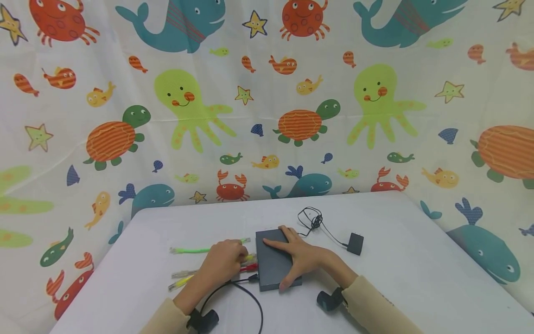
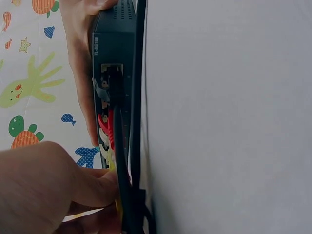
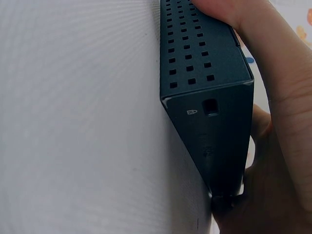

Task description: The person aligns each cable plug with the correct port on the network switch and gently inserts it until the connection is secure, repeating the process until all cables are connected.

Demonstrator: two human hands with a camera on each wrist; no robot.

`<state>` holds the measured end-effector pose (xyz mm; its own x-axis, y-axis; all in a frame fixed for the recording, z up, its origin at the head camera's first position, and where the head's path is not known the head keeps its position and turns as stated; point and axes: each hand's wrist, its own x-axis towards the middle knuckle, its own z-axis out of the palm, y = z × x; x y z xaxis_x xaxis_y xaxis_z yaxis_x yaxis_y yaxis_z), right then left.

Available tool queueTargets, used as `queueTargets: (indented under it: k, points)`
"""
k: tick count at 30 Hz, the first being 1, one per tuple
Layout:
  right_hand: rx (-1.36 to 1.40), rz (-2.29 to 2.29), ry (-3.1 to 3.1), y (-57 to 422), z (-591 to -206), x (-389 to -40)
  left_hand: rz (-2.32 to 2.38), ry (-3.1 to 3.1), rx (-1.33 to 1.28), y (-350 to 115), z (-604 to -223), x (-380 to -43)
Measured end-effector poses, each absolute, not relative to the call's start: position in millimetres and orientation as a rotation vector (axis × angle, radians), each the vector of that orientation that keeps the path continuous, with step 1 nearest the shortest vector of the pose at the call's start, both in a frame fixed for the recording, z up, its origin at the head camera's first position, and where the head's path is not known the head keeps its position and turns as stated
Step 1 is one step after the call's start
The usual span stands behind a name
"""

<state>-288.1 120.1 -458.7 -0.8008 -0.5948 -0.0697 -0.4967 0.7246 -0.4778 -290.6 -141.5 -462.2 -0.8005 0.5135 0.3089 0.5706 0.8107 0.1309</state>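
Observation:
A dark, flat network switch (image 1: 270, 266) lies on the white table. My right hand (image 1: 302, 255) spans it and grips it, thumb at the near edge and fingers spread across the top to the far end. The thumb rests by its vented side in the right wrist view. My left hand (image 1: 225, 257) pinches a yellow network cable (image 2: 113, 174) beside the port side of the switch. A black cable plug (image 2: 116, 87), a red cable (image 2: 110, 127) and a grey-white cable sit at neighbouring ports. Left fingertips partly hide the yellow plug.
A green network cable (image 1: 192, 250) lies left of the switch, beyond my left hand. The loose end of a grey cable (image 1: 183, 273) lies nearer. Behind and right are a coiled thin black cord (image 1: 315, 221) and black power adapter (image 1: 355, 243). A patterned curtain (image 1: 267, 93) hangs behind.

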Motion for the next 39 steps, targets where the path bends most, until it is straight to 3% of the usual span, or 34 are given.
queueTargets:
  k: [39]
  points:
    - [-0.858, -0.65, 2.728, 120.5, -464.3, -291.7, -0.241, -2.741, -0.85, -141.6, -464.4, -292.8]
